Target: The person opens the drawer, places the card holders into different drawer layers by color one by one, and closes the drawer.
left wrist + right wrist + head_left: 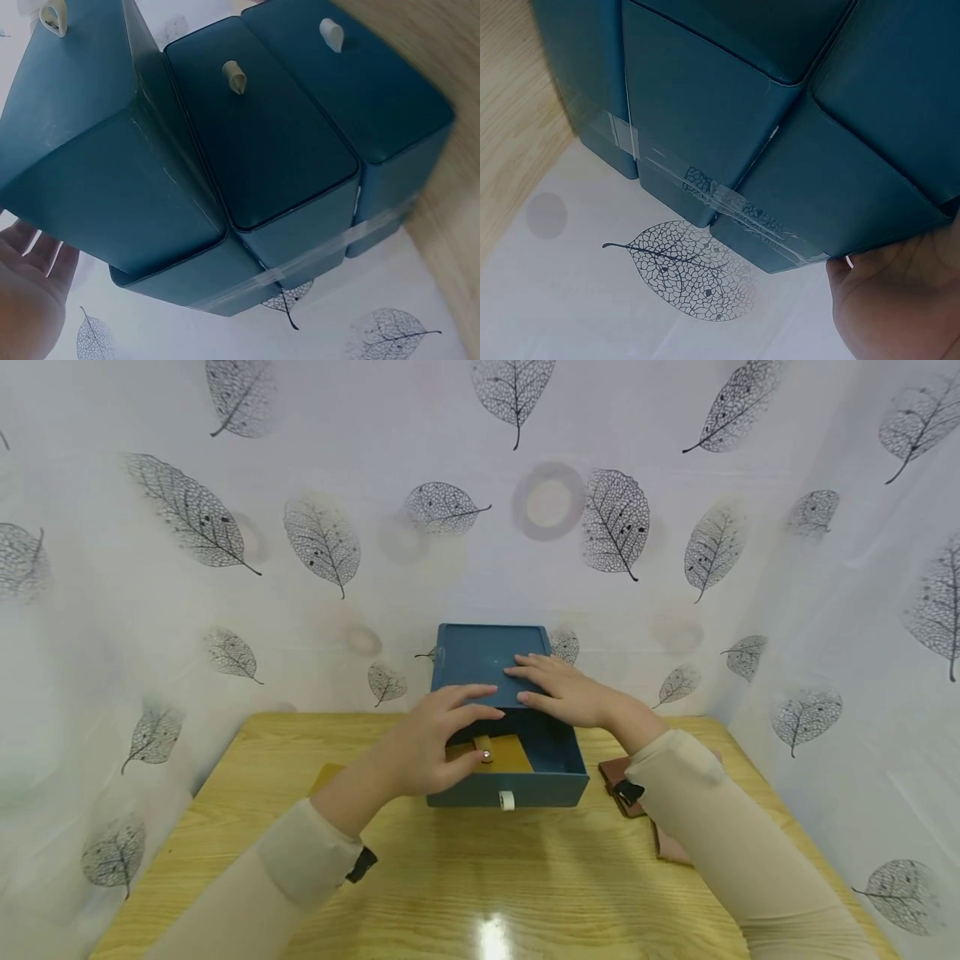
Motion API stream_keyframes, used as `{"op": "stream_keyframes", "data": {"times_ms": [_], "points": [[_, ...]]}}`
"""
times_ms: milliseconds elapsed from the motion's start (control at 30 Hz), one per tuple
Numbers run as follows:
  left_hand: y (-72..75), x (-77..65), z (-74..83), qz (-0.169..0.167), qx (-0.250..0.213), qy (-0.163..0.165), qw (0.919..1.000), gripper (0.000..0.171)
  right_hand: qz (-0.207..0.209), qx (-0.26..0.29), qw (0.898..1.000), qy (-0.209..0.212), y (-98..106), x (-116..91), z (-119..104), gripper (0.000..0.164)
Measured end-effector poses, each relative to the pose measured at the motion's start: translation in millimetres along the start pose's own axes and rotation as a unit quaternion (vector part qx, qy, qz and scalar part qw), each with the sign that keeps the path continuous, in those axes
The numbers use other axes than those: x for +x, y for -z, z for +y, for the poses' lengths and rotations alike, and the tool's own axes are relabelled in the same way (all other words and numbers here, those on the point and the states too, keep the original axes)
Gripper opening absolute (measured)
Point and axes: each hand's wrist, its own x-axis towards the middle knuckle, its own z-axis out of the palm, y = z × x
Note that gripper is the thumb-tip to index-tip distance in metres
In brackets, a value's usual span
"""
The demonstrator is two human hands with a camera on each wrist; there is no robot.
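Note:
A blue drawer cabinet (pixel 472 647) stands at the back of the table, its top drawer (pixel 551 789) pulled out. Inside that drawer lies a mustard-yellow flat item with a strap and metal snap (pixel 517 752), perhaps a wallet. Over the drawer's left side is my left hand (pixel 431 747), fingers stretched out and thumb near the snap; whether it touches cannot be told. My right hand (pixel 566 689) rests with spread fingers on the cabinet's top. In the left wrist view, two closed drawers with pull tabs (pixel 235 77) show beside the pulled-out one.
Right of the cabinet lie a brown wallet-like item (pixel 617 774) and a pinkish one (pixel 671 847), partly behind the right sleeve. A yellow item (pixel 326 777) is partly hidden behind the left forearm. A leaf-print curtain (pixel 480 568) hangs behind the wooden table (pixel 420 893).

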Motion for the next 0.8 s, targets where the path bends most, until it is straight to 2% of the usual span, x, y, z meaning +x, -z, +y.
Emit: {"op": "stream_keyframes", "data": {"times_ms": [133,367,533,800], "points": [[-0.8,-6.2,-1.0,0.011,-0.005,0.005,0.9999,0.045,-0.001,-0.003,1.0,0.0,-0.4,0.1,0.0,0.06],[-1.9,-19.3,-3.2,0.015,-0.013,0.044,0.9988,0.047,-0.003,-0.001,1.0,-0.003,0.1,-0.7,-0.8,0.06],[0.2,-25.4,-2.9,0.025,-0.006,0.05,0.9984,0.047,-0.005,-0.005,1.0,-0.005,0.0,-0.9,-1.2,0.06],[5.3,-41.0,-8.2,0.06,-0.007,0.087,0.9944,0.044,-0.006,-0.006,1.0,-0.008,1.8,-0.1,-2.0,0.06]]}}
